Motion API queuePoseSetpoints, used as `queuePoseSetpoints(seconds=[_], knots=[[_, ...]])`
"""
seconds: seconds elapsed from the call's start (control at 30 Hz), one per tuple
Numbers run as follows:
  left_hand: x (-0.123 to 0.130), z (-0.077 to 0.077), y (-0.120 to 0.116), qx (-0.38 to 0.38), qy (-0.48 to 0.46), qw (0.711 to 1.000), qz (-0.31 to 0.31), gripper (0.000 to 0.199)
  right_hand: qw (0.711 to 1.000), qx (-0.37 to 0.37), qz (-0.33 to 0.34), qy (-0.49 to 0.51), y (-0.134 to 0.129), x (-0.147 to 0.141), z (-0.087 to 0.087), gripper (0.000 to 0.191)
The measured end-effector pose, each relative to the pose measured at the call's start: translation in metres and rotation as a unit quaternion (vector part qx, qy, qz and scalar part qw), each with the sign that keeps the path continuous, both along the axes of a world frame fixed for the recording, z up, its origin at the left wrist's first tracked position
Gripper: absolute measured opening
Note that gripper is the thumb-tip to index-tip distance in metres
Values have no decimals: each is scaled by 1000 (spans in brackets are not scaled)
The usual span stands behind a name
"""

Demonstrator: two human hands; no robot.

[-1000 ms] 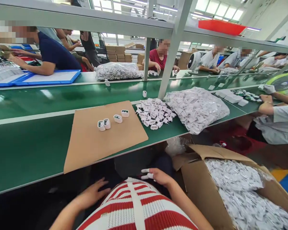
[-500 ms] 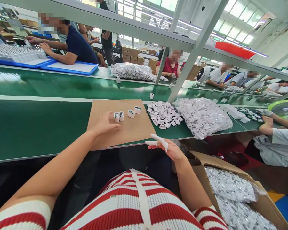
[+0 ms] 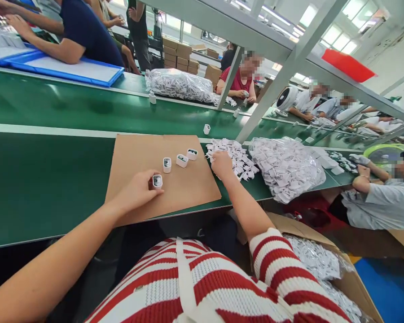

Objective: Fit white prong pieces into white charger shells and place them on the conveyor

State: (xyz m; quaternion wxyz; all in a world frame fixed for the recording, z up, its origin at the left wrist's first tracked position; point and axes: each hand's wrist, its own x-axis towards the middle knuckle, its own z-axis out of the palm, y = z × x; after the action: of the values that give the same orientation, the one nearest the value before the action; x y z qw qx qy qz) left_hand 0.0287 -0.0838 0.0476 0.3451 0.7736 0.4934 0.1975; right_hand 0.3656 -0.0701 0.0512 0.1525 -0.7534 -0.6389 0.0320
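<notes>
My left hand [image 3: 142,190] is closed around a small white open-topped housing [image 3: 157,181] above the cardboard sheet [image 3: 134,152]. Three similar housings stand on the sheet: one [image 3: 167,165] just beyond the held one, another [image 3: 182,160] to its right and a third [image 3: 192,154] farther right. Green and metallic parts show inside them. At the left edge of a pile of small white pieces [image 3: 240,161], my right hand [image 3: 222,164] reaches down with its fingers bent together. Its fingertips are hidden, so whether it grips a piece cannot be made out.
A clear bag of white parts [image 3: 284,166] lies right of the pile. A slanted metal post [image 3: 272,94] rises behind it. One housing [image 3: 206,129] stands on the green belt [image 3: 87,110]. An open carton [image 3: 353,264] is at lower right. Several people sit around.
My left hand has closed on one of the paired housings and drawn it nearer. My right hand has moved from the table's front edge to the pile. The view has shifted slightly.
</notes>
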Motion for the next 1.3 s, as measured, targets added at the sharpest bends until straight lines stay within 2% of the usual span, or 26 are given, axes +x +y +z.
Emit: queuePoseSetpoints(seconds=[0.1, 0.17, 0.23, 0.3, 0.37, 0.43, 0.47, 0.5, 0.53, 0.63, 0.7, 0.77, 0.8, 0.87, 0.93, 1.0, 1.07, 1.17, 1.23, 1.3], knots=[[1, -6, -22, 8, 1, 1000, -18, 63, 999, -36, 12, -26, 32, -3, -4, 25], [4, -15, -32, 22, -27, 999, 13, 79, 998, -61, 22, -25, 46, 0, -5, 28], [7, -26, -38, 38, -54, 996, 54, 80, 997, -69, 31, -18, 52, 6, -4, 33], [10, -36, -42, 61, -75, 992, 79, 65, 998, -55, 28, -21, 50, 12, -2, 43], [13, -40, -44, 80, -90, 989, 83, 51, 1000, -7, 5, -22, 39, 14, 0, 50], [14, -40, -45, 85, -88, 989, 86, 48, 997, 59, -21, 46, 20, 8, 0, 49], [13, -38, -46, 84, -79, 990, 85, 51, 989, 82, -23, 120, 7, 2, -1, 45], [10, -35, -46, 84, -68, 991, 79, 56, 971, 88, -13, 222, -6, -6, -3, 41], [6, -32, -46, 82, -57, 993, 63, 64, 939, 74, 8, 336, -20, -16, -5, 37], [-8, -28, -43, 46, -58, 997, -27, 84, 795, -23, 59, 603, -56, -46, -13, 33], [-13, -29, -40, 11, -80, 995, -60, 76, 707, -66, 45, 703, -70, -61, -16, 34], [-7, -32, -38, 1, -86, 996, -30, 59, 643, -88, 20, 761, -75, -69, -17, 36], [0, -33, -38, 10, -79, 997, 3, 52, 622, -93, 9, 777, -75, -70, -17, 38], [17, -34, -41, 40, -52, 996, 62, 45, 604, -94, -4, 791, -73, -70, -17, 41], [33, -34, -46, 73, -38, 993, 81, 42, 615, -81, -9, 784, -70, -71, -19, 43], [40, -34, -49, 101, -45, 992, 61, 46, 653, -49, -11, 756, -70, -74, -23, 43], [40, -34, -50, 118, -65, 991, 27, 52, 723, -9, -10, 691, -73, -77, -28, 40], [32, -36, -49, 121, -99, 988, -13, 34, 857, 73, 14, 511, -80, -79, -35, 27], [29, -38, -50, 118, -111, 987, -17, 24, 903, 120, 36, 411, -84, -78, -39, 23], [29, -39, -50, 118, -112, 987, -7, 27, 920, 136, 53, 364, -86, -77, -42, 30]])
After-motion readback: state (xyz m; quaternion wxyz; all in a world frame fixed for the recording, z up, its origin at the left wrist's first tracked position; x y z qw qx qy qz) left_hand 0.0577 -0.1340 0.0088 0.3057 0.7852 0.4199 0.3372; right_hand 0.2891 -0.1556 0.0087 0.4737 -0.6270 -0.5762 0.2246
